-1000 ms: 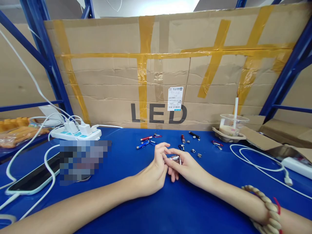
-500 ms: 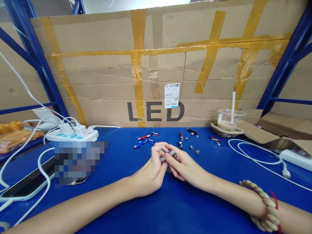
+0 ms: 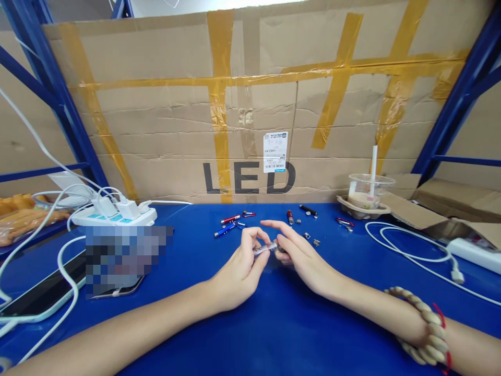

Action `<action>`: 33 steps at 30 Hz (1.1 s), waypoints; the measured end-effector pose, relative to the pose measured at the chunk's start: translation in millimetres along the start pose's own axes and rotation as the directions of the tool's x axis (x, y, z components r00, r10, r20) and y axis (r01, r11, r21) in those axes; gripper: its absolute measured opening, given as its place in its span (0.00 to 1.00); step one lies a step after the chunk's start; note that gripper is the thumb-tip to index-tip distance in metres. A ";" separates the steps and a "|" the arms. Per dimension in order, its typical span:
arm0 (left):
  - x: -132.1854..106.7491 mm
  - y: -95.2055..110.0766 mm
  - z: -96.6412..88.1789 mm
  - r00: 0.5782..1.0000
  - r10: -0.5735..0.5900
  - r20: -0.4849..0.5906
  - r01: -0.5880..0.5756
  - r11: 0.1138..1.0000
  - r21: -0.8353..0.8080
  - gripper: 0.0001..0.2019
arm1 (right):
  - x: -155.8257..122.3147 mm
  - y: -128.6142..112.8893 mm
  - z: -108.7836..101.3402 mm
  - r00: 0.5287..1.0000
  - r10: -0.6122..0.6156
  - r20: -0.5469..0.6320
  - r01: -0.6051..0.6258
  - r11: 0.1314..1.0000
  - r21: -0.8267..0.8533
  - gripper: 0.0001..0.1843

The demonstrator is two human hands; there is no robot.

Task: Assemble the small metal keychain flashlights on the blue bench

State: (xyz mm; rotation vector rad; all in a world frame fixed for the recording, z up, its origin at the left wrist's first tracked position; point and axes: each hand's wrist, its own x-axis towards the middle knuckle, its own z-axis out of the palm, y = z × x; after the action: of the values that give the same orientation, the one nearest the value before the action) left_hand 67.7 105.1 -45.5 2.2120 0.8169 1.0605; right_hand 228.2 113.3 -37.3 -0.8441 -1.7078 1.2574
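Both my hands meet over the blue table (image 3: 274,334), near its middle. My left hand (image 3: 242,263) pinches a small silver keychain flashlight (image 3: 265,248) between thumb and fingers. My right hand (image 3: 299,256) grips the other end of it, with the index finger stretched out to the left above it. Just behind my hands lie more small flashlights: a red one (image 3: 230,219), a blue one (image 3: 224,230), a dark red one (image 3: 289,216) and a black one (image 3: 308,210). Small loose metal parts (image 3: 313,240) are scattered beside them.
A taped cardboard sheet marked LED (image 3: 250,104) stands along the back. A white power strip (image 3: 113,214) with chargers and cables sits at left, by a phone (image 3: 39,297). A plastic cup with a straw (image 3: 370,193), a white cable (image 3: 415,250) and cardboard boxes (image 3: 450,203) are at right.
My hands have drawn slightly apart, so the silver flashlight now shows between them. My right index finger has lifted and stretched out. The camera view has shifted a little.
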 end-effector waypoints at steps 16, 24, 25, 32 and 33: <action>-0.7 3.1 -0.5 0.982 0.040 0.184 -0.032 0.998 -0.045 0.03 | -4.8 -9.8 1.2 0.998 -0.014 -0.062 -0.008 0.941 -0.337 0.29; -0.6 7.7 -2.5 0.978 0.048 0.202 -0.040 0.998 -0.041 0.04 | -9.0 -11.8 3.6 0.998 0.056 -0.035 -0.064 0.950 -0.305 0.36; -0.6 8.2 -2.7 0.977 0.055 0.206 -0.043 0.997 -0.062 0.04 | -9.6 -11.9 3.9 0.996 0.082 -0.018 -0.084 0.953 -0.292 0.36; 0.1 9.5 -2.5 0.987 0.048 0.154 -0.044 0.999 -0.029 0.06 | -3.6 -5.8 3.1 0.987 0.152 -0.042 -0.155 0.983 -0.097 0.37; 0.3 9.5 -2.6 0.990 0.032 0.137 -0.033 0.999 0.005 0.06 | -1.1 -4.3 1.7 0.986 0.158 -0.054 -0.161 0.985 -0.062 0.37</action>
State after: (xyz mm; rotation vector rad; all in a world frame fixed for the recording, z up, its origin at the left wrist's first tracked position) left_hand 68.4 99.5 -37.3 2.2832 0.7282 0.9102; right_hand 226.9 110.5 -33.7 -1.0608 -1.6771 1.2807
